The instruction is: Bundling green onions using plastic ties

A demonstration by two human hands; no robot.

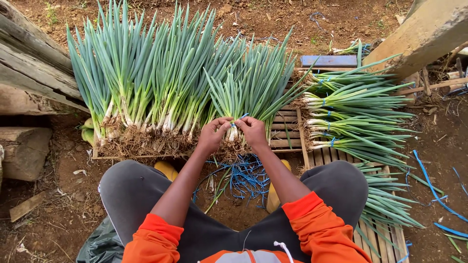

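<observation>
Currently your left hand and right hand meet over a small bunch of spring onions, just in front of the wooden pallet. Both hands are closed around the white stems of that bunch, fingers curled inward and pressed against it from either side. A thin blue tie strip shows between your thumbs, its end sticking up just above the right hand; the fingertips of both hands pinch at it, though you cannot tell exactly which fingers hold the strip.

The bunch stands nearly upright, green tops fanning away from you, roots down at the near edge of the pallet.

Left of the pallet's middle, a long row of loose spring onions leans with tops pointing away, roots and soil clumped along the near side. On the pallet's right part lie tied bundles, stacked sideways with white ends toward the pallet's centre and blue ties around them. More green tops trail off the near right corner of the pallet.

Below the pallet's near edge, between your knees, a loose heap of blue strips lies on the bare soil. Further blue strips lie on the ground right of the pallet. Rough logs are stacked left of it.
</observation>
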